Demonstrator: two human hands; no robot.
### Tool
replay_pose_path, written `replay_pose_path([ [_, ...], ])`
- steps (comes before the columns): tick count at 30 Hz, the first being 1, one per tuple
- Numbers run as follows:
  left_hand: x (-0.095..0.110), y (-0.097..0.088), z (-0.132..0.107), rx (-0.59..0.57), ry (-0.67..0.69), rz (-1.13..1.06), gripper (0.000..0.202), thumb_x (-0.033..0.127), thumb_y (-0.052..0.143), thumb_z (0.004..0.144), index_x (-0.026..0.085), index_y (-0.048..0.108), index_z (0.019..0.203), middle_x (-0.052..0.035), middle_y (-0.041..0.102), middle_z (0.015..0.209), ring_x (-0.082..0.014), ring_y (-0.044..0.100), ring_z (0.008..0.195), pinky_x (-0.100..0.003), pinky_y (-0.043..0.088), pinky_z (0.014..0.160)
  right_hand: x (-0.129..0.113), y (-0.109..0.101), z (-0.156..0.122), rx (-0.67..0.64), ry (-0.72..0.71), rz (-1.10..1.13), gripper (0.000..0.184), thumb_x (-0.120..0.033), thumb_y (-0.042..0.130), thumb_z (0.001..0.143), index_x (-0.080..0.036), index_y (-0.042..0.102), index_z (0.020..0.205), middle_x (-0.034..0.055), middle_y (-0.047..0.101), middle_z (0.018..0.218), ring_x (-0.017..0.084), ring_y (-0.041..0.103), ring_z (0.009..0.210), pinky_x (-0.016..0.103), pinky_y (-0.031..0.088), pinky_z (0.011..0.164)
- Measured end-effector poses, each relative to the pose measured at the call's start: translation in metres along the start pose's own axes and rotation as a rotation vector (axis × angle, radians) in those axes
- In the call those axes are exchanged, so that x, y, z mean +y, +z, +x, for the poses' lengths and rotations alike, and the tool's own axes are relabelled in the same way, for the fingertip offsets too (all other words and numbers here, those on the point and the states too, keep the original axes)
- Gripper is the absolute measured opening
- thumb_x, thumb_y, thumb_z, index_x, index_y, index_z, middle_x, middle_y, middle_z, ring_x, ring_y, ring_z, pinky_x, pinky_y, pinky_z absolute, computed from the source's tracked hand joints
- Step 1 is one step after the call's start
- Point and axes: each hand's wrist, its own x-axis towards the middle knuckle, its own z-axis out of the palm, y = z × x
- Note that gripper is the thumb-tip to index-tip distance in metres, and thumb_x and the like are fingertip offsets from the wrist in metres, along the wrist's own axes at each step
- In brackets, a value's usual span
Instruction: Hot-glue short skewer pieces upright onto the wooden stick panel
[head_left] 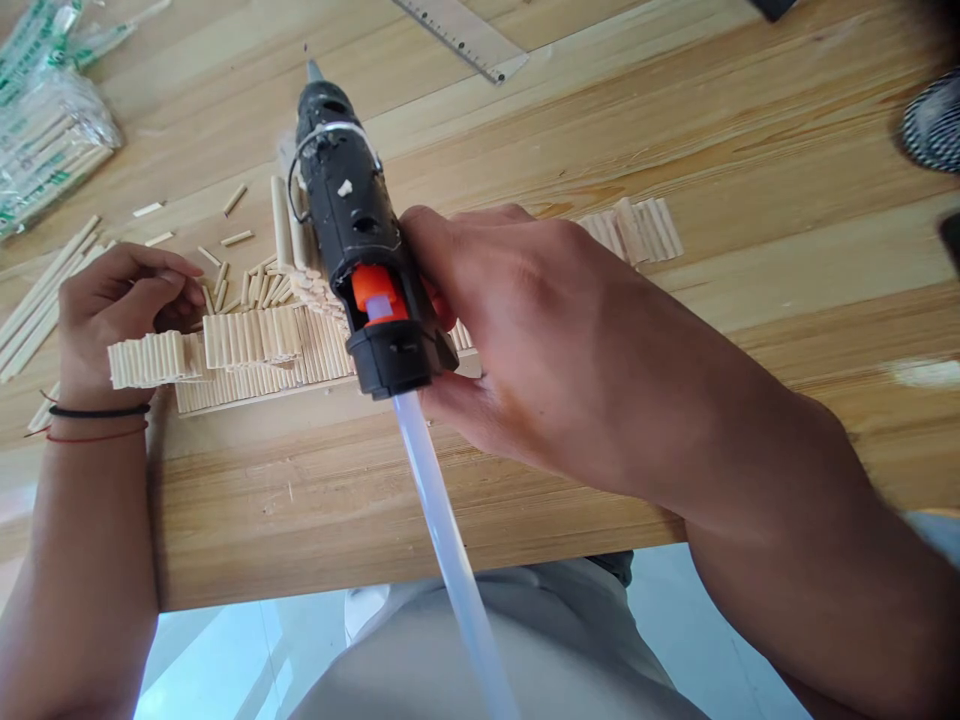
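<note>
My right hand [517,300] is wrapped around the handle of a black hot glue gun [352,210]. The gun's nozzle points away from me toward the far side of the table, and a long translucent glue stick [442,530] runs out of its back end. Behind the gun, and partly hidden by it, stands a structure of short round wooden sticks [322,345] glued side by side. My left hand [135,295] is at its left end, fingers curled and pinched beside loose cut sticks [262,285]. What sits between those fingertips is hidden.
Longer wooden sticks [45,285] lie at the left, below a plastic bag of sticks [56,130]. A clear ruler [465,40] lies at the far side. More joined sticks [637,230] show beyond my right hand. The table's near edge runs just before my lap.
</note>
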Motion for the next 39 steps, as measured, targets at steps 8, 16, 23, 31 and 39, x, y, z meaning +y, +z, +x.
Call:
replay_pose_path([
  [8,-0.007,-0.005,0.003,-0.03,-0.053,-0.028,0.009,0.011,0.068,0.075,0.013,0.076,0.079,0.0003,0.068,0.061,-0.0076,0.058,0.05,-0.016,0.042,0.045,0.007,0.005,-0.005,0.107,-0.104,0.152,0.018,-0.025,0.071,0.092,-0.022,0.054,0.094,0.0029,0.062,0.091,0.026,0.064,0.093,0.042,0.054,0.089],
  [16,-0.008,-0.019,0.001,-0.106,-0.2,-0.039,0.018,0.031,0.081,0.073,0.017,0.076,0.083,-0.0018,0.068,0.069,-0.0124,0.057,0.06,-0.023,0.042,0.054,0.008,0.007,-0.001,0.125,-0.185,0.252,0.016,-0.017,0.071,0.09,-0.02,0.056,0.095,0.0072,0.069,0.094,0.026,0.061,0.09,0.041,0.048,0.09],
  [23,-0.005,-0.023,-0.001,-0.137,-0.179,-0.023,0.025,0.043,0.082,0.075,0.02,0.076,0.083,-0.0006,0.063,0.067,-0.0149,0.053,0.062,-0.026,0.04,0.055,0.006,0.009,0.001,0.148,-0.18,0.281,0.018,-0.014,0.069,0.083,-0.017,0.059,0.098,0.0097,0.071,0.099,0.027,0.06,0.092,0.041,0.046,0.091],
  [31,0.0,-0.022,-0.002,-0.144,-0.14,0.011,0.035,0.051,0.083,0.074,0.018,0.076,0.083,-0.0021,0.063,0.069,-0.0155,0.053,0.063,-0.027,0.039,0.055,0.006,0.013,0.003,0.227,-0.2,0.326,0.012,-0.014,0.066,0.084,-0.019,0.058,0.091,0.0065,0.069,0.089,0.024,0.059,0.085,0.037,0.045,0.085],
  [39,0.004,-0.019,-0.003,-0.132,-0.173,-0.022,0.042,0.058,0.086,0.069,0.019,0.075,0.081,-0.0016,0.063,0.068,-0.0153,0.052,0.063,-0.026,0.04,0.056,0.006,0.013,0.002,0.192,-0.201,0.334,0.013,-0.013,0.066,0.085,-0.018,0.059,0.094,0.0062,0.069,0.091,0.024,0.059,0.086,0.038,0.045,0.09],
])
